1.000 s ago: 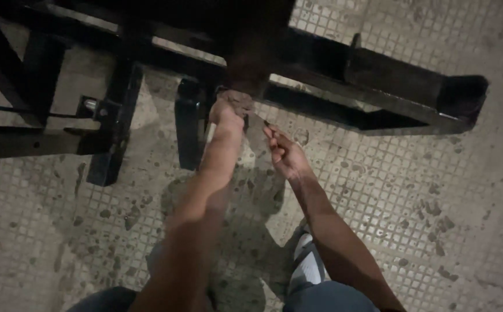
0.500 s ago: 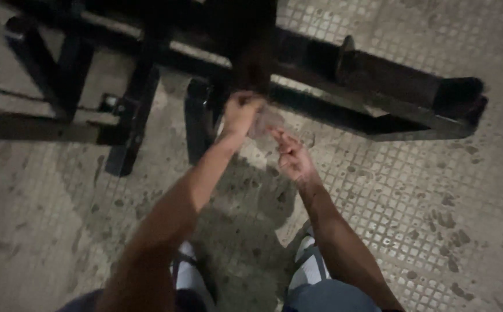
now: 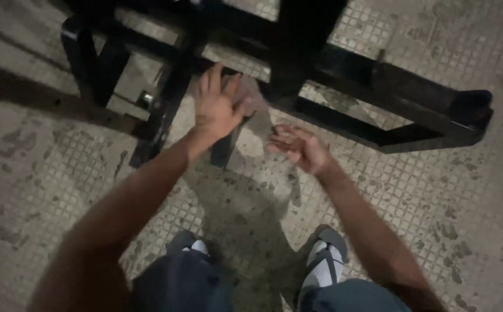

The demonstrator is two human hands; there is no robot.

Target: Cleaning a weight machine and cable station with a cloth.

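Note:
A black metal frame (image 3: 413, 92) of heavy bars stands on the floor in front of me. My left hand (image 3: 217, 107) reaches out to its middle bars with fingers spread and the back of the hand up. A dull brownish rag (image 3: 255, 97) shows right beside its thumb, against the frame; whether the thumb pins it is unclear. My right hand (image 3: 298, 147) hovers lower and to the right, fingers loosely apart, holding nothing, a short way from the frame.
The floor (image 3: 425, 190) is small square tiles, stained and blotchy. My feet, the right foot (image 3: 324, 260) and the left foot (image 3: 196, 245), in sandals over pale socks stand below the hands. The frame's long bar ends at the right (image 3: 471, 112).
My left hand has gone from a fist around the rag to spread fingers. My right hand has let go of the rag and drawn back, open. The view has shifted upward and left.

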